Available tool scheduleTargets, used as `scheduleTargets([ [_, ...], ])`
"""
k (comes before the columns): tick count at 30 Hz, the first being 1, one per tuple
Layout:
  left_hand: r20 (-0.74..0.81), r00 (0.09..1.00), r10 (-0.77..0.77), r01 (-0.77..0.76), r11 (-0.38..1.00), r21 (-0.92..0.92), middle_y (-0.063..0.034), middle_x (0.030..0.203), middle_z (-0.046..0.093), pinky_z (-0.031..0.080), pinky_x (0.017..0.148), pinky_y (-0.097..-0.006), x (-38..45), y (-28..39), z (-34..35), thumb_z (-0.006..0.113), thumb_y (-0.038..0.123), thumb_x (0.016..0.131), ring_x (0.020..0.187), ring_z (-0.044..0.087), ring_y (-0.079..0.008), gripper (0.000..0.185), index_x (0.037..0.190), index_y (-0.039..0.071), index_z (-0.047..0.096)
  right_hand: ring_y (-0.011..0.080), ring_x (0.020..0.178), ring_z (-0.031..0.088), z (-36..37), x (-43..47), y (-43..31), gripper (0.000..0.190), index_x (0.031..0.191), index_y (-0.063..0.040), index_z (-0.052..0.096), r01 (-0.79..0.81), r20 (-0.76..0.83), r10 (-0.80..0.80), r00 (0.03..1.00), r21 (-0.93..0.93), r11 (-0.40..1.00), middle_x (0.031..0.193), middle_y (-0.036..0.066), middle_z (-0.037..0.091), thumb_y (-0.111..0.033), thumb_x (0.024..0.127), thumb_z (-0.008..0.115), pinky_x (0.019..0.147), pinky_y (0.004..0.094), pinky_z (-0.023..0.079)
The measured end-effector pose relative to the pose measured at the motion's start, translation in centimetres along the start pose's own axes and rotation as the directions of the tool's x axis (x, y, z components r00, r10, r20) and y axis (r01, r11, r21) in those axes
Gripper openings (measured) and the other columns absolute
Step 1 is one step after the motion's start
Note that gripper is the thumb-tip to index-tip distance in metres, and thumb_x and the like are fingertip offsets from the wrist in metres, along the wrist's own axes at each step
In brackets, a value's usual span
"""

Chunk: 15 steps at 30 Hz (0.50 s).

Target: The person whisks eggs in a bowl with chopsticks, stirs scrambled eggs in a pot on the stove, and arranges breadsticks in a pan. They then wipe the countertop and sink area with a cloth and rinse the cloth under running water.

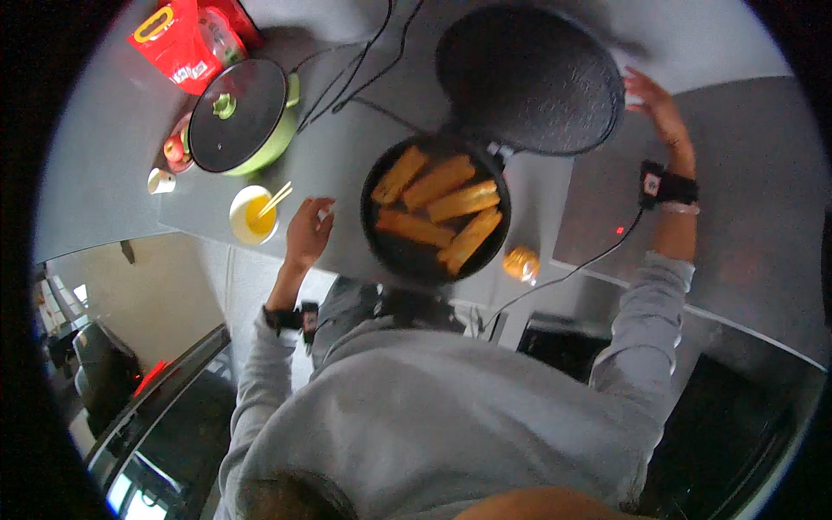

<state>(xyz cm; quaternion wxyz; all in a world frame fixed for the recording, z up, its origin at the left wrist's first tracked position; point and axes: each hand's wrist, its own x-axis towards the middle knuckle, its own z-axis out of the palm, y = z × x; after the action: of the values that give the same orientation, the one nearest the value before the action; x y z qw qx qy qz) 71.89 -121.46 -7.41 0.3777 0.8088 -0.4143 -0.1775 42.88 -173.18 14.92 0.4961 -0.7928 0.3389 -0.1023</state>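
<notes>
A round black electric griddle pan (416,257) lies on the grey counter in front of me, its lid (530,81) swung up and back. Several browned, oblong pieces of food (461,200) rest in the pan, apparently bread or pastry. At the lid's right rim is my right hand (655,107), fingers apart; whether they touch the rim is hard to tell. My left hand (309,234) hovers by the counter's front edge, left of the pan, with fingers loosely bent and nothing seen in them. Left of it stands a white bowl (237,218) of yellow liquid, probably beaten egg, with chopsticks (276,198) in it.
A green pot with a glass lid (240,140) stands at the back left, near apples (173,148), a paper cup (161,182) and red bags (185,49). Black cords (354,71) cross the counter behind the pan. Right of the pan lies a small wrapped yellow item (521,263).
</notes>
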Motion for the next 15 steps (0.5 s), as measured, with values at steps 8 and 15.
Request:
scheduleTargets([
  [8, -0.006, 0.986, -0.169, 0.169, 0.984, -0.051, -0.0069, 0.081, 0.058, 0.044, 0.058, -0.0261, -1.6, 1.1, -1.7, 0.055, 0.003, 0.08, 0.062, 0.055, -0.0162, 0.021, 0.1, 0.008, 0.059, 0.0188, 0.112, 0.048, 2.0, 5.3, 0.7, 0.056, 0.133, 0.001, 0.033, -0.155, 0.235, 0.109, 0.966, 0.188, 0.97, 0.128, 0.008, 0.046, -0.023, 0.086, 0.054, 0.093, 0.0302, 0.039],
  [15, -0.024, 0.958, -0.286, 0.286, 0.958, -0.031, -0.008, 0.082, 0.058, 0.045, 0.06, -0.0275, -2.6, 1.8, -2.4, 0.053, 0.006, 0.082, 0.066, 0.056, -0.0183, 0.02, 0.101, 0.008, 0.058, 0.0223, 0.103, 0.052, 1.1, 8.1, 1.9, 0.047, 0.123, 0.002, 0.044, -0.21, 0.227, 0.25, 0.941, -0.184, 0.96, 0.116, 0.012, 0.055, -0.01, 0.081, 0.06, 0.09, 0.0311, 0.04],
])
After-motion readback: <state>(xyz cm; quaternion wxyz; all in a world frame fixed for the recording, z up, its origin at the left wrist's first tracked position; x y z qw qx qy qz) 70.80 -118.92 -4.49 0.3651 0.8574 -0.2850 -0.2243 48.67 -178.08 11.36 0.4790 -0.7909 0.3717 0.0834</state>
